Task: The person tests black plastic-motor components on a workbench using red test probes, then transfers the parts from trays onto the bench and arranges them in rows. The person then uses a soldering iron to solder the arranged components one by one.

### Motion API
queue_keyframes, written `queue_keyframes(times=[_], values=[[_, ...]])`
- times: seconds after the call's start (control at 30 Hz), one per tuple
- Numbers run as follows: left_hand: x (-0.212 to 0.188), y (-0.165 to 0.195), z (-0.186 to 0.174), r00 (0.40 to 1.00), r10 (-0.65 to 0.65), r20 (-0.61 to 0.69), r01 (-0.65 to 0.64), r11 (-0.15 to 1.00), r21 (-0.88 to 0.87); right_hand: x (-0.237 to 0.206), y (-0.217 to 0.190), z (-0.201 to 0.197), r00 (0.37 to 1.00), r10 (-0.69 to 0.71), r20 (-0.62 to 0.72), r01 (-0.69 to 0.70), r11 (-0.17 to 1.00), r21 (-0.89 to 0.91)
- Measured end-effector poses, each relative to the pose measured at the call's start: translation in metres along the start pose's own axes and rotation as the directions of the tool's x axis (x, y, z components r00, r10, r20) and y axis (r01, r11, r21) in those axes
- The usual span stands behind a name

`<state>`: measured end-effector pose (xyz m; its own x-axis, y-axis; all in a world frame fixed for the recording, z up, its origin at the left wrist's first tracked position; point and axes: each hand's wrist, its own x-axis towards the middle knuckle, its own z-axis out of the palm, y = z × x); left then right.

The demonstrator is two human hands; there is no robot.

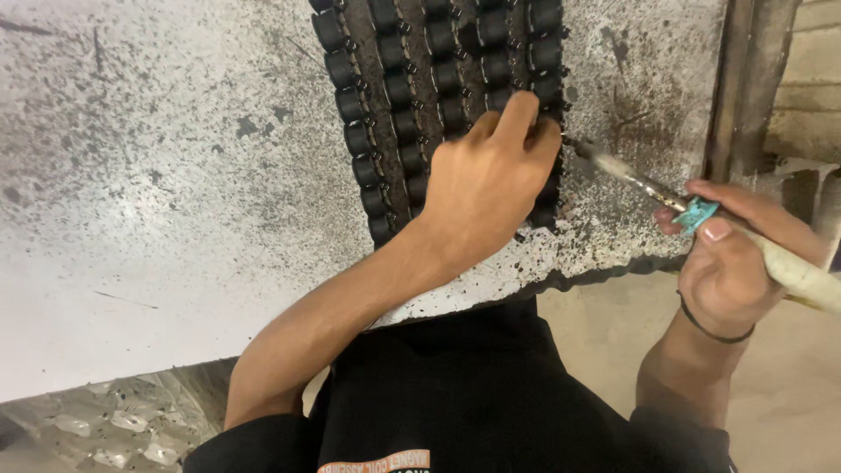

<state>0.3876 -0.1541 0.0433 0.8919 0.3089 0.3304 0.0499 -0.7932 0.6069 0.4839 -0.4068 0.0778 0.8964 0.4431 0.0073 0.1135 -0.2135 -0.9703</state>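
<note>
Right on the speckled grey table (175, 175) lie rows of small black rollers (394, 96), side by side, running away from the person. The left hand (486, 188) rests on them and hides some, its fingers bent and pinching one roller at the right row. The right hand (731, 263) is closed tight around a long paintbrush (701, 210). The brush lies slanted, its dark tip pointing up-left, just beside the right row. Below the table edge is a tan floor (788, 394).
</note>
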Motion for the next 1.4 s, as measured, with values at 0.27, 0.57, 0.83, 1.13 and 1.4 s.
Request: queue_keyframes(times=[0.27, 0.57, 0.83, 1.13, 1.4], values=[[-0.001, 0.0, 0.018, 0.995, 0.034, 0.093, -0.034, 0.999, -0.003, 0.013, -0.03, 0.014, 0.984, -0.075, 0.16, 0.112, 0.966, -0.234], [-0.004, 0.003, 0.031, 0.999, 0.003, 0.05, 0.003, 0.993, -0.119, 0.031, -0.09, 0.027, 0.891, -0.089, 0.446, 0.373, 0.703, -0.606], [0.022, 0.039, -0.104, 0.991, 0.094, -0.091, -0.108, 0.981, -0.163, 0.026, -0.034, 0.023, 0.998, -0.043, 0.052, 0.038, 0.996, 0.082], [0.035, -0.014, -0.013, 0.998, 0.018, -0.068, -0.017, 1.0, 0.011, 0.035, -0.002, 0.004, 0.989, -0.091, 0.12, 0.089, 0.996, 0.021], [0.02, -0.021, 0.024, 0.999, 0.017, 0.03, -0.017, 1.0, -0.013, 0.037, -0.026, 0.025, 0.985, -0.109, 0.135, 0.124, 0.986, -0.111]])
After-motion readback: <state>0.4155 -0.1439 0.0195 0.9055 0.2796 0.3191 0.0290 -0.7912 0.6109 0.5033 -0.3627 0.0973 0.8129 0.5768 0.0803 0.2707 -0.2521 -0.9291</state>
